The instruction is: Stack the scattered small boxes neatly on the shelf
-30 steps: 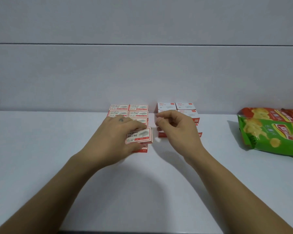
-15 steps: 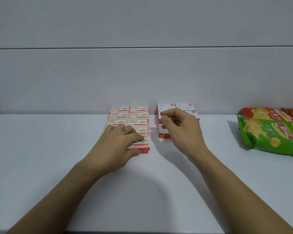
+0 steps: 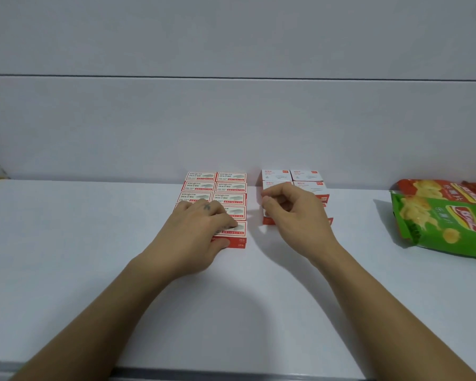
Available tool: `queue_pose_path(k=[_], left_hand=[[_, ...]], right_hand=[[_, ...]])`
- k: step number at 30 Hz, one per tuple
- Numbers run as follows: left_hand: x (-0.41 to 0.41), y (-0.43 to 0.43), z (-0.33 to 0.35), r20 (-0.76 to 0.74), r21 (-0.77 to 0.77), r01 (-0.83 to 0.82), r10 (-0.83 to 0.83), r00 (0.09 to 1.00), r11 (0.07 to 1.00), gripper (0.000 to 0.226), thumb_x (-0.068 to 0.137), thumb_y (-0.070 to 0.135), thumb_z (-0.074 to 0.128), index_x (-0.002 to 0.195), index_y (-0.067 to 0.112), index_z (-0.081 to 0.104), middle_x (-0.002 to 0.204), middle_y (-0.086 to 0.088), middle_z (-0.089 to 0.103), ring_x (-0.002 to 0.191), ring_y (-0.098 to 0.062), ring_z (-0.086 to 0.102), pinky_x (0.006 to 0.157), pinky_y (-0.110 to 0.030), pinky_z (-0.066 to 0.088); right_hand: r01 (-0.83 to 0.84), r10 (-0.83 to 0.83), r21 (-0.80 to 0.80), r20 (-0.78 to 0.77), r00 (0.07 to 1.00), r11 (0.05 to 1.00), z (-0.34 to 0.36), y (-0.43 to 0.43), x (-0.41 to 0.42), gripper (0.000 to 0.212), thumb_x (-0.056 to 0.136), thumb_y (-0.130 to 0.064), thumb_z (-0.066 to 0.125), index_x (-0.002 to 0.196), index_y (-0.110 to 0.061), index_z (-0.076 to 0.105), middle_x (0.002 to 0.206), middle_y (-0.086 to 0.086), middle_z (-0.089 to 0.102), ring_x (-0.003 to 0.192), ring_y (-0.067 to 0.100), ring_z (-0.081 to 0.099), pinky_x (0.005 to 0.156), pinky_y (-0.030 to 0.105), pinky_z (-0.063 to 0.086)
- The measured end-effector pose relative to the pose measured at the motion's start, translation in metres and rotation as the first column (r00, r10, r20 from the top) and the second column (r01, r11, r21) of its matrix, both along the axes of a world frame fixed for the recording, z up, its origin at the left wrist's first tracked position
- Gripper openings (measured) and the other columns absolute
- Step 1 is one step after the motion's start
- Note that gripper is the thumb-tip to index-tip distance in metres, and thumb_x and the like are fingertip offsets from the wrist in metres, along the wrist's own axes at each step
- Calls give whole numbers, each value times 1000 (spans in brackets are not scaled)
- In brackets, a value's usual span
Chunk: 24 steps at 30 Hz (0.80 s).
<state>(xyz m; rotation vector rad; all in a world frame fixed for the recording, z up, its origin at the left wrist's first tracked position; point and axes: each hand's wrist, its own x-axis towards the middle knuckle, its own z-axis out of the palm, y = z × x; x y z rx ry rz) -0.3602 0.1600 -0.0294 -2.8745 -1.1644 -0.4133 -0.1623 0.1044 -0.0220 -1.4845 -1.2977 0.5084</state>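
Head view: your left hand [image 3: 195,232] pinches front staple box [image 3: 239,241] under fingers; right hand [image 3: 294,218] curled over white boxes [image 3: 305,176], hold unclear.

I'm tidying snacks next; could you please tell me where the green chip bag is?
In the head view, the green chip bag lies at the right end of the shelf, in front of the red chip bags, right of the right hand.
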Motion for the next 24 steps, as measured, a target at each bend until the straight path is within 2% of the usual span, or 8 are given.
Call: queue_pose_path(k=[3,6,9,12,15,20,24], left_hand=[[2,1,1,-6,-2,-14,14,1000,1000,35,88,46,55,122,39,56,122,16,53,112,-12,46,94,-34,33],[3,0,2,-9,-16,-31,31,999,999,35,87,45,57,121,40,57,122,16,53,111,-12,46,94,-34,33],[5,-1,3,-18,-8,-40,40,999,999,35,87,44,59,121,40,56,122,16,53,111,-11,46,94,-33,33],[6,-3,6,-31,-2,-40,40,999,999,35,86,44,59,121,40,56,123,15,54,113,-13,46,95,-34,33],[7,-5,7,-38,8,-45,45,998,999,36,87,46,56,122,39,55,124,14,54,112,-14,47,97,-35,32],[4,-11,14,-8,18,-53,53,999,998,39,87,52,53,123,37,55,126,12,55,113,-14,48,95,-35,33],[-5,-12,20,24,38,-66,66,998,997,42,86,54,52,124,35,54,129,10,54,119,-14,46,97,-37,33]], right_hand=[[-40,41,-12,80,996,999,-2,-1,-2,9,90,-21,63,89,-30,65,74,-17,65,71,-3,61,62,8,46],[-67,68,-12,142,988,998,-3,-2,-4,18,89,-25,63,82,-41,59,68,-23,63,71,-5,59,62,9,46],[-87,93,-35,203,975,996,-5,-2,-4,19,88,-26,63,81,-42,57,69,-24,62,72,-6,59,63,11,47],[-84,107,-98,259,960,992,-8,-1,-4,10,87,-28,64,93,-36,62,77,-21,64,73,-4,60,70,18,50],[-72,109,-128,315,943,989,-11,0,-5,18,87,-32,64,105,-29,66,86,-19,64,78,-1,61,74,21,50],[-69,119,-141,391,913,988,-10,-1,-3,27,87,-34,64,112,-27,65,93,-17,61,84,2,60,78,26,51],[-63,130,-149,501,855,987,-5,-2,0,40,85,-38,64,123,-26,60,116,-6,61,100,11,58,87,33,49]])
